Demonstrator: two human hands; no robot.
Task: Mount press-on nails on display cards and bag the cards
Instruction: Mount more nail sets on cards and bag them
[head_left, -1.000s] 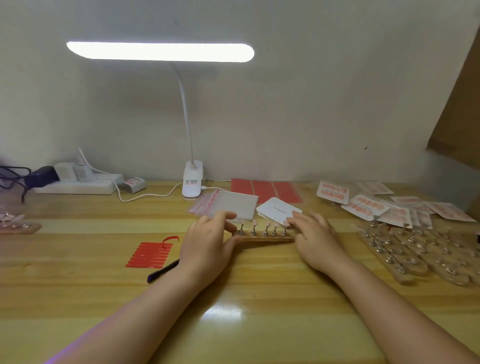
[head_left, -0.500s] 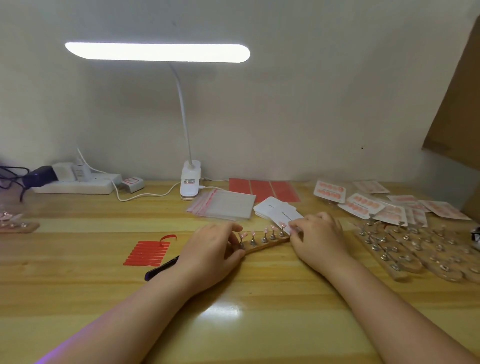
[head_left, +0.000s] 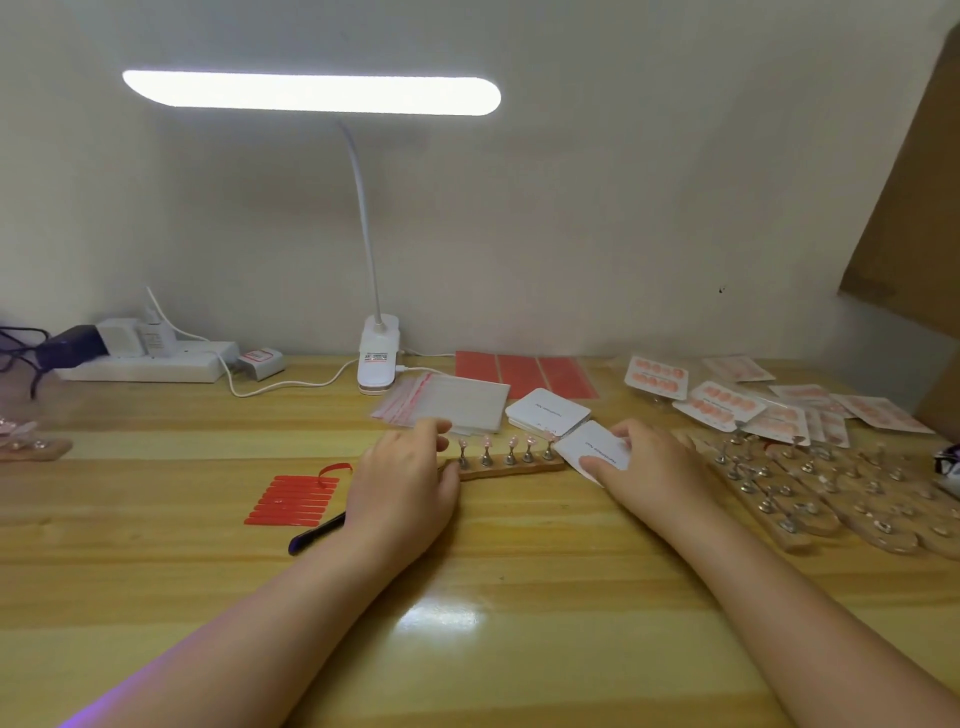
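A small wooden nail stand (head_left: 511, 464) with several pink press-on nails on metal pegs lies in the middle of the desk. My left hand (head_left: 402, 480) grips its left end. My right hand (head_left: 652, 465) holds a white display card (head_left: 595, 451) just right of the stand, thumb on top of it. A stack of white cards (head_left: 548, 410) lies behind the stand. Clear bags with red strips (head_left: 452, 402) lie behind my left hand. Finished bagged cards with pink nails (head_left: 722, 405) are spread at the right.
Red adhesive strips (head_left: 296, 500) and a dark pen (head_left: 317, 532) lie left of my left hand. Several wooden stands with bare metal pegs (head_left: 810, 488) fill the right. A clip lamp (head_left: 378, 358), power strip (head_left: 140, 364) and red sheets (head_left: 524, 374) line the wall.
My right hand has drawn a white card off the stack and brought it down beside the stand. The stand has swung back level under my left hand.
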